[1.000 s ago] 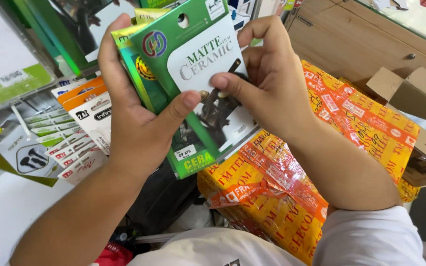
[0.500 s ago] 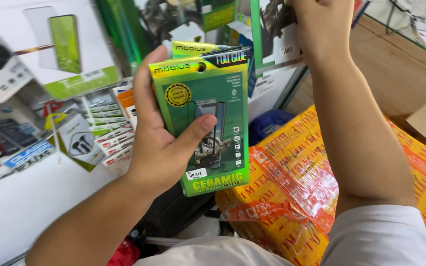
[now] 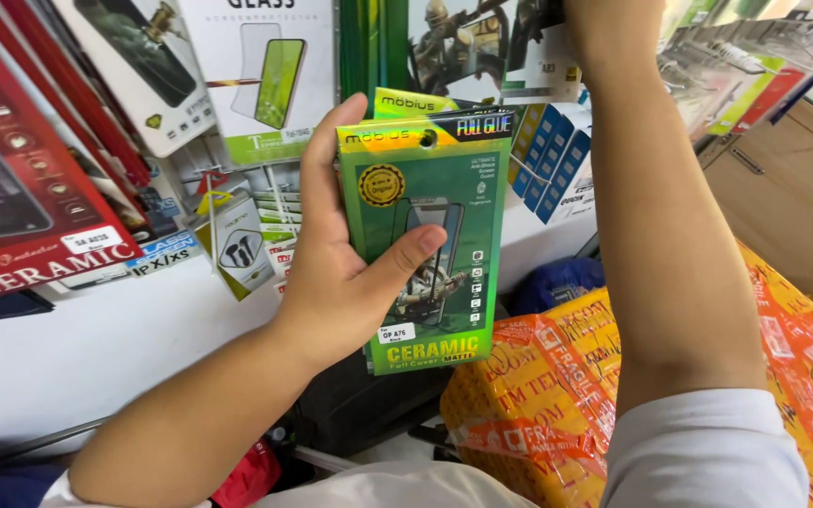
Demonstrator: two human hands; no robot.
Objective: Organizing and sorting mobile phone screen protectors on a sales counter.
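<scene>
My left hand (image 3: 341,273) grips a small stack of green phone screen-protector packs (image 3: 444,188), thumb across the front one and fingers behind. The front pack is upright and faces me, with a hang hole at its top. My right arm reaches straight up, and my right hand (image 3: 613,28) is at the top edge of the view, against a hanging pack with a soldier picture (image 3: 463,42). Its fingers are cut off by the frame, so its grip is hidden.
A white display wall holds hanging packs: a red one (image 3: 11,188) at left, a white one (image 3: 256,75), small earbud packs (image 3: 237,245) and blue-white boxes (image 3: 548,150). Yellow-orange taped parcels (image 3: 538,395) lie below right. A wooden counter (image 3: 783,207) stands at far right.
My right hand let go of the green stack and rose to the hanging packs overhead. My left hand kept the stack and turned it upright, and the view tilted up.
</scene>
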